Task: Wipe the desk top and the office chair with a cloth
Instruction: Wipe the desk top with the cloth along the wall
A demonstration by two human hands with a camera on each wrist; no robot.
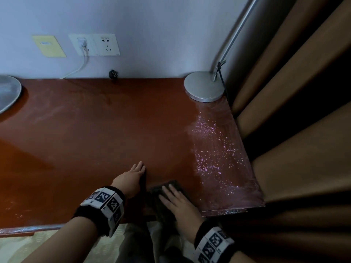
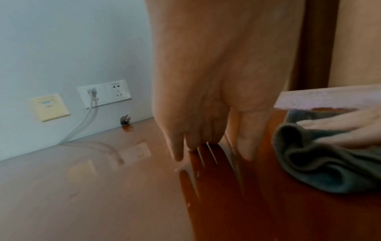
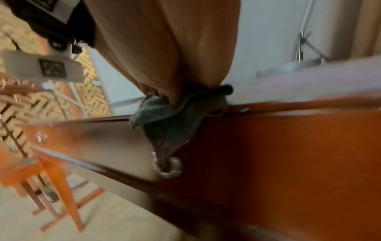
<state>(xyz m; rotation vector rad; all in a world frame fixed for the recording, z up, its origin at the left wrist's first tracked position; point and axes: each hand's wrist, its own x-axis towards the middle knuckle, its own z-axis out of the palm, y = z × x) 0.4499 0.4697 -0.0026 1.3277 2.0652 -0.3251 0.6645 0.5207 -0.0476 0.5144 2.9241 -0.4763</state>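
The red-brown desk top (image 1: 91,133) fills the head view. My left hand (image 1: 137,171) lies on it near the front edge, fingers straight and together; in the left wrist view the left hand (image 2: 206,138) points down with its fingertips at the glossy surface. Just to its right, my right hand (image 1: 171,195) presses flat on a dark grey cloth (image 1: 163,189), which hangs over the desk's front edge. The cloth (image 2: 319,171) is bunched under the right hand's fingers (image 2: 348,130). In the right wrist view the cloth (image 3: 164,119) droops down the desk front (image 3: 288,154).
A dusty, speckled patch (image 1: 214,149) covers the desk's right end. A lamp base (image 1: 204,86) stands at the back right beside brown curtains (image 1: 294,111). A silver disc (image 1: 7,92) sits at the left, wall sockets (image 1: 95,44) and a loose plug (image 1: 113,74) behind. Orange wooden furniture (image 3: 51,179) stands on the floor.
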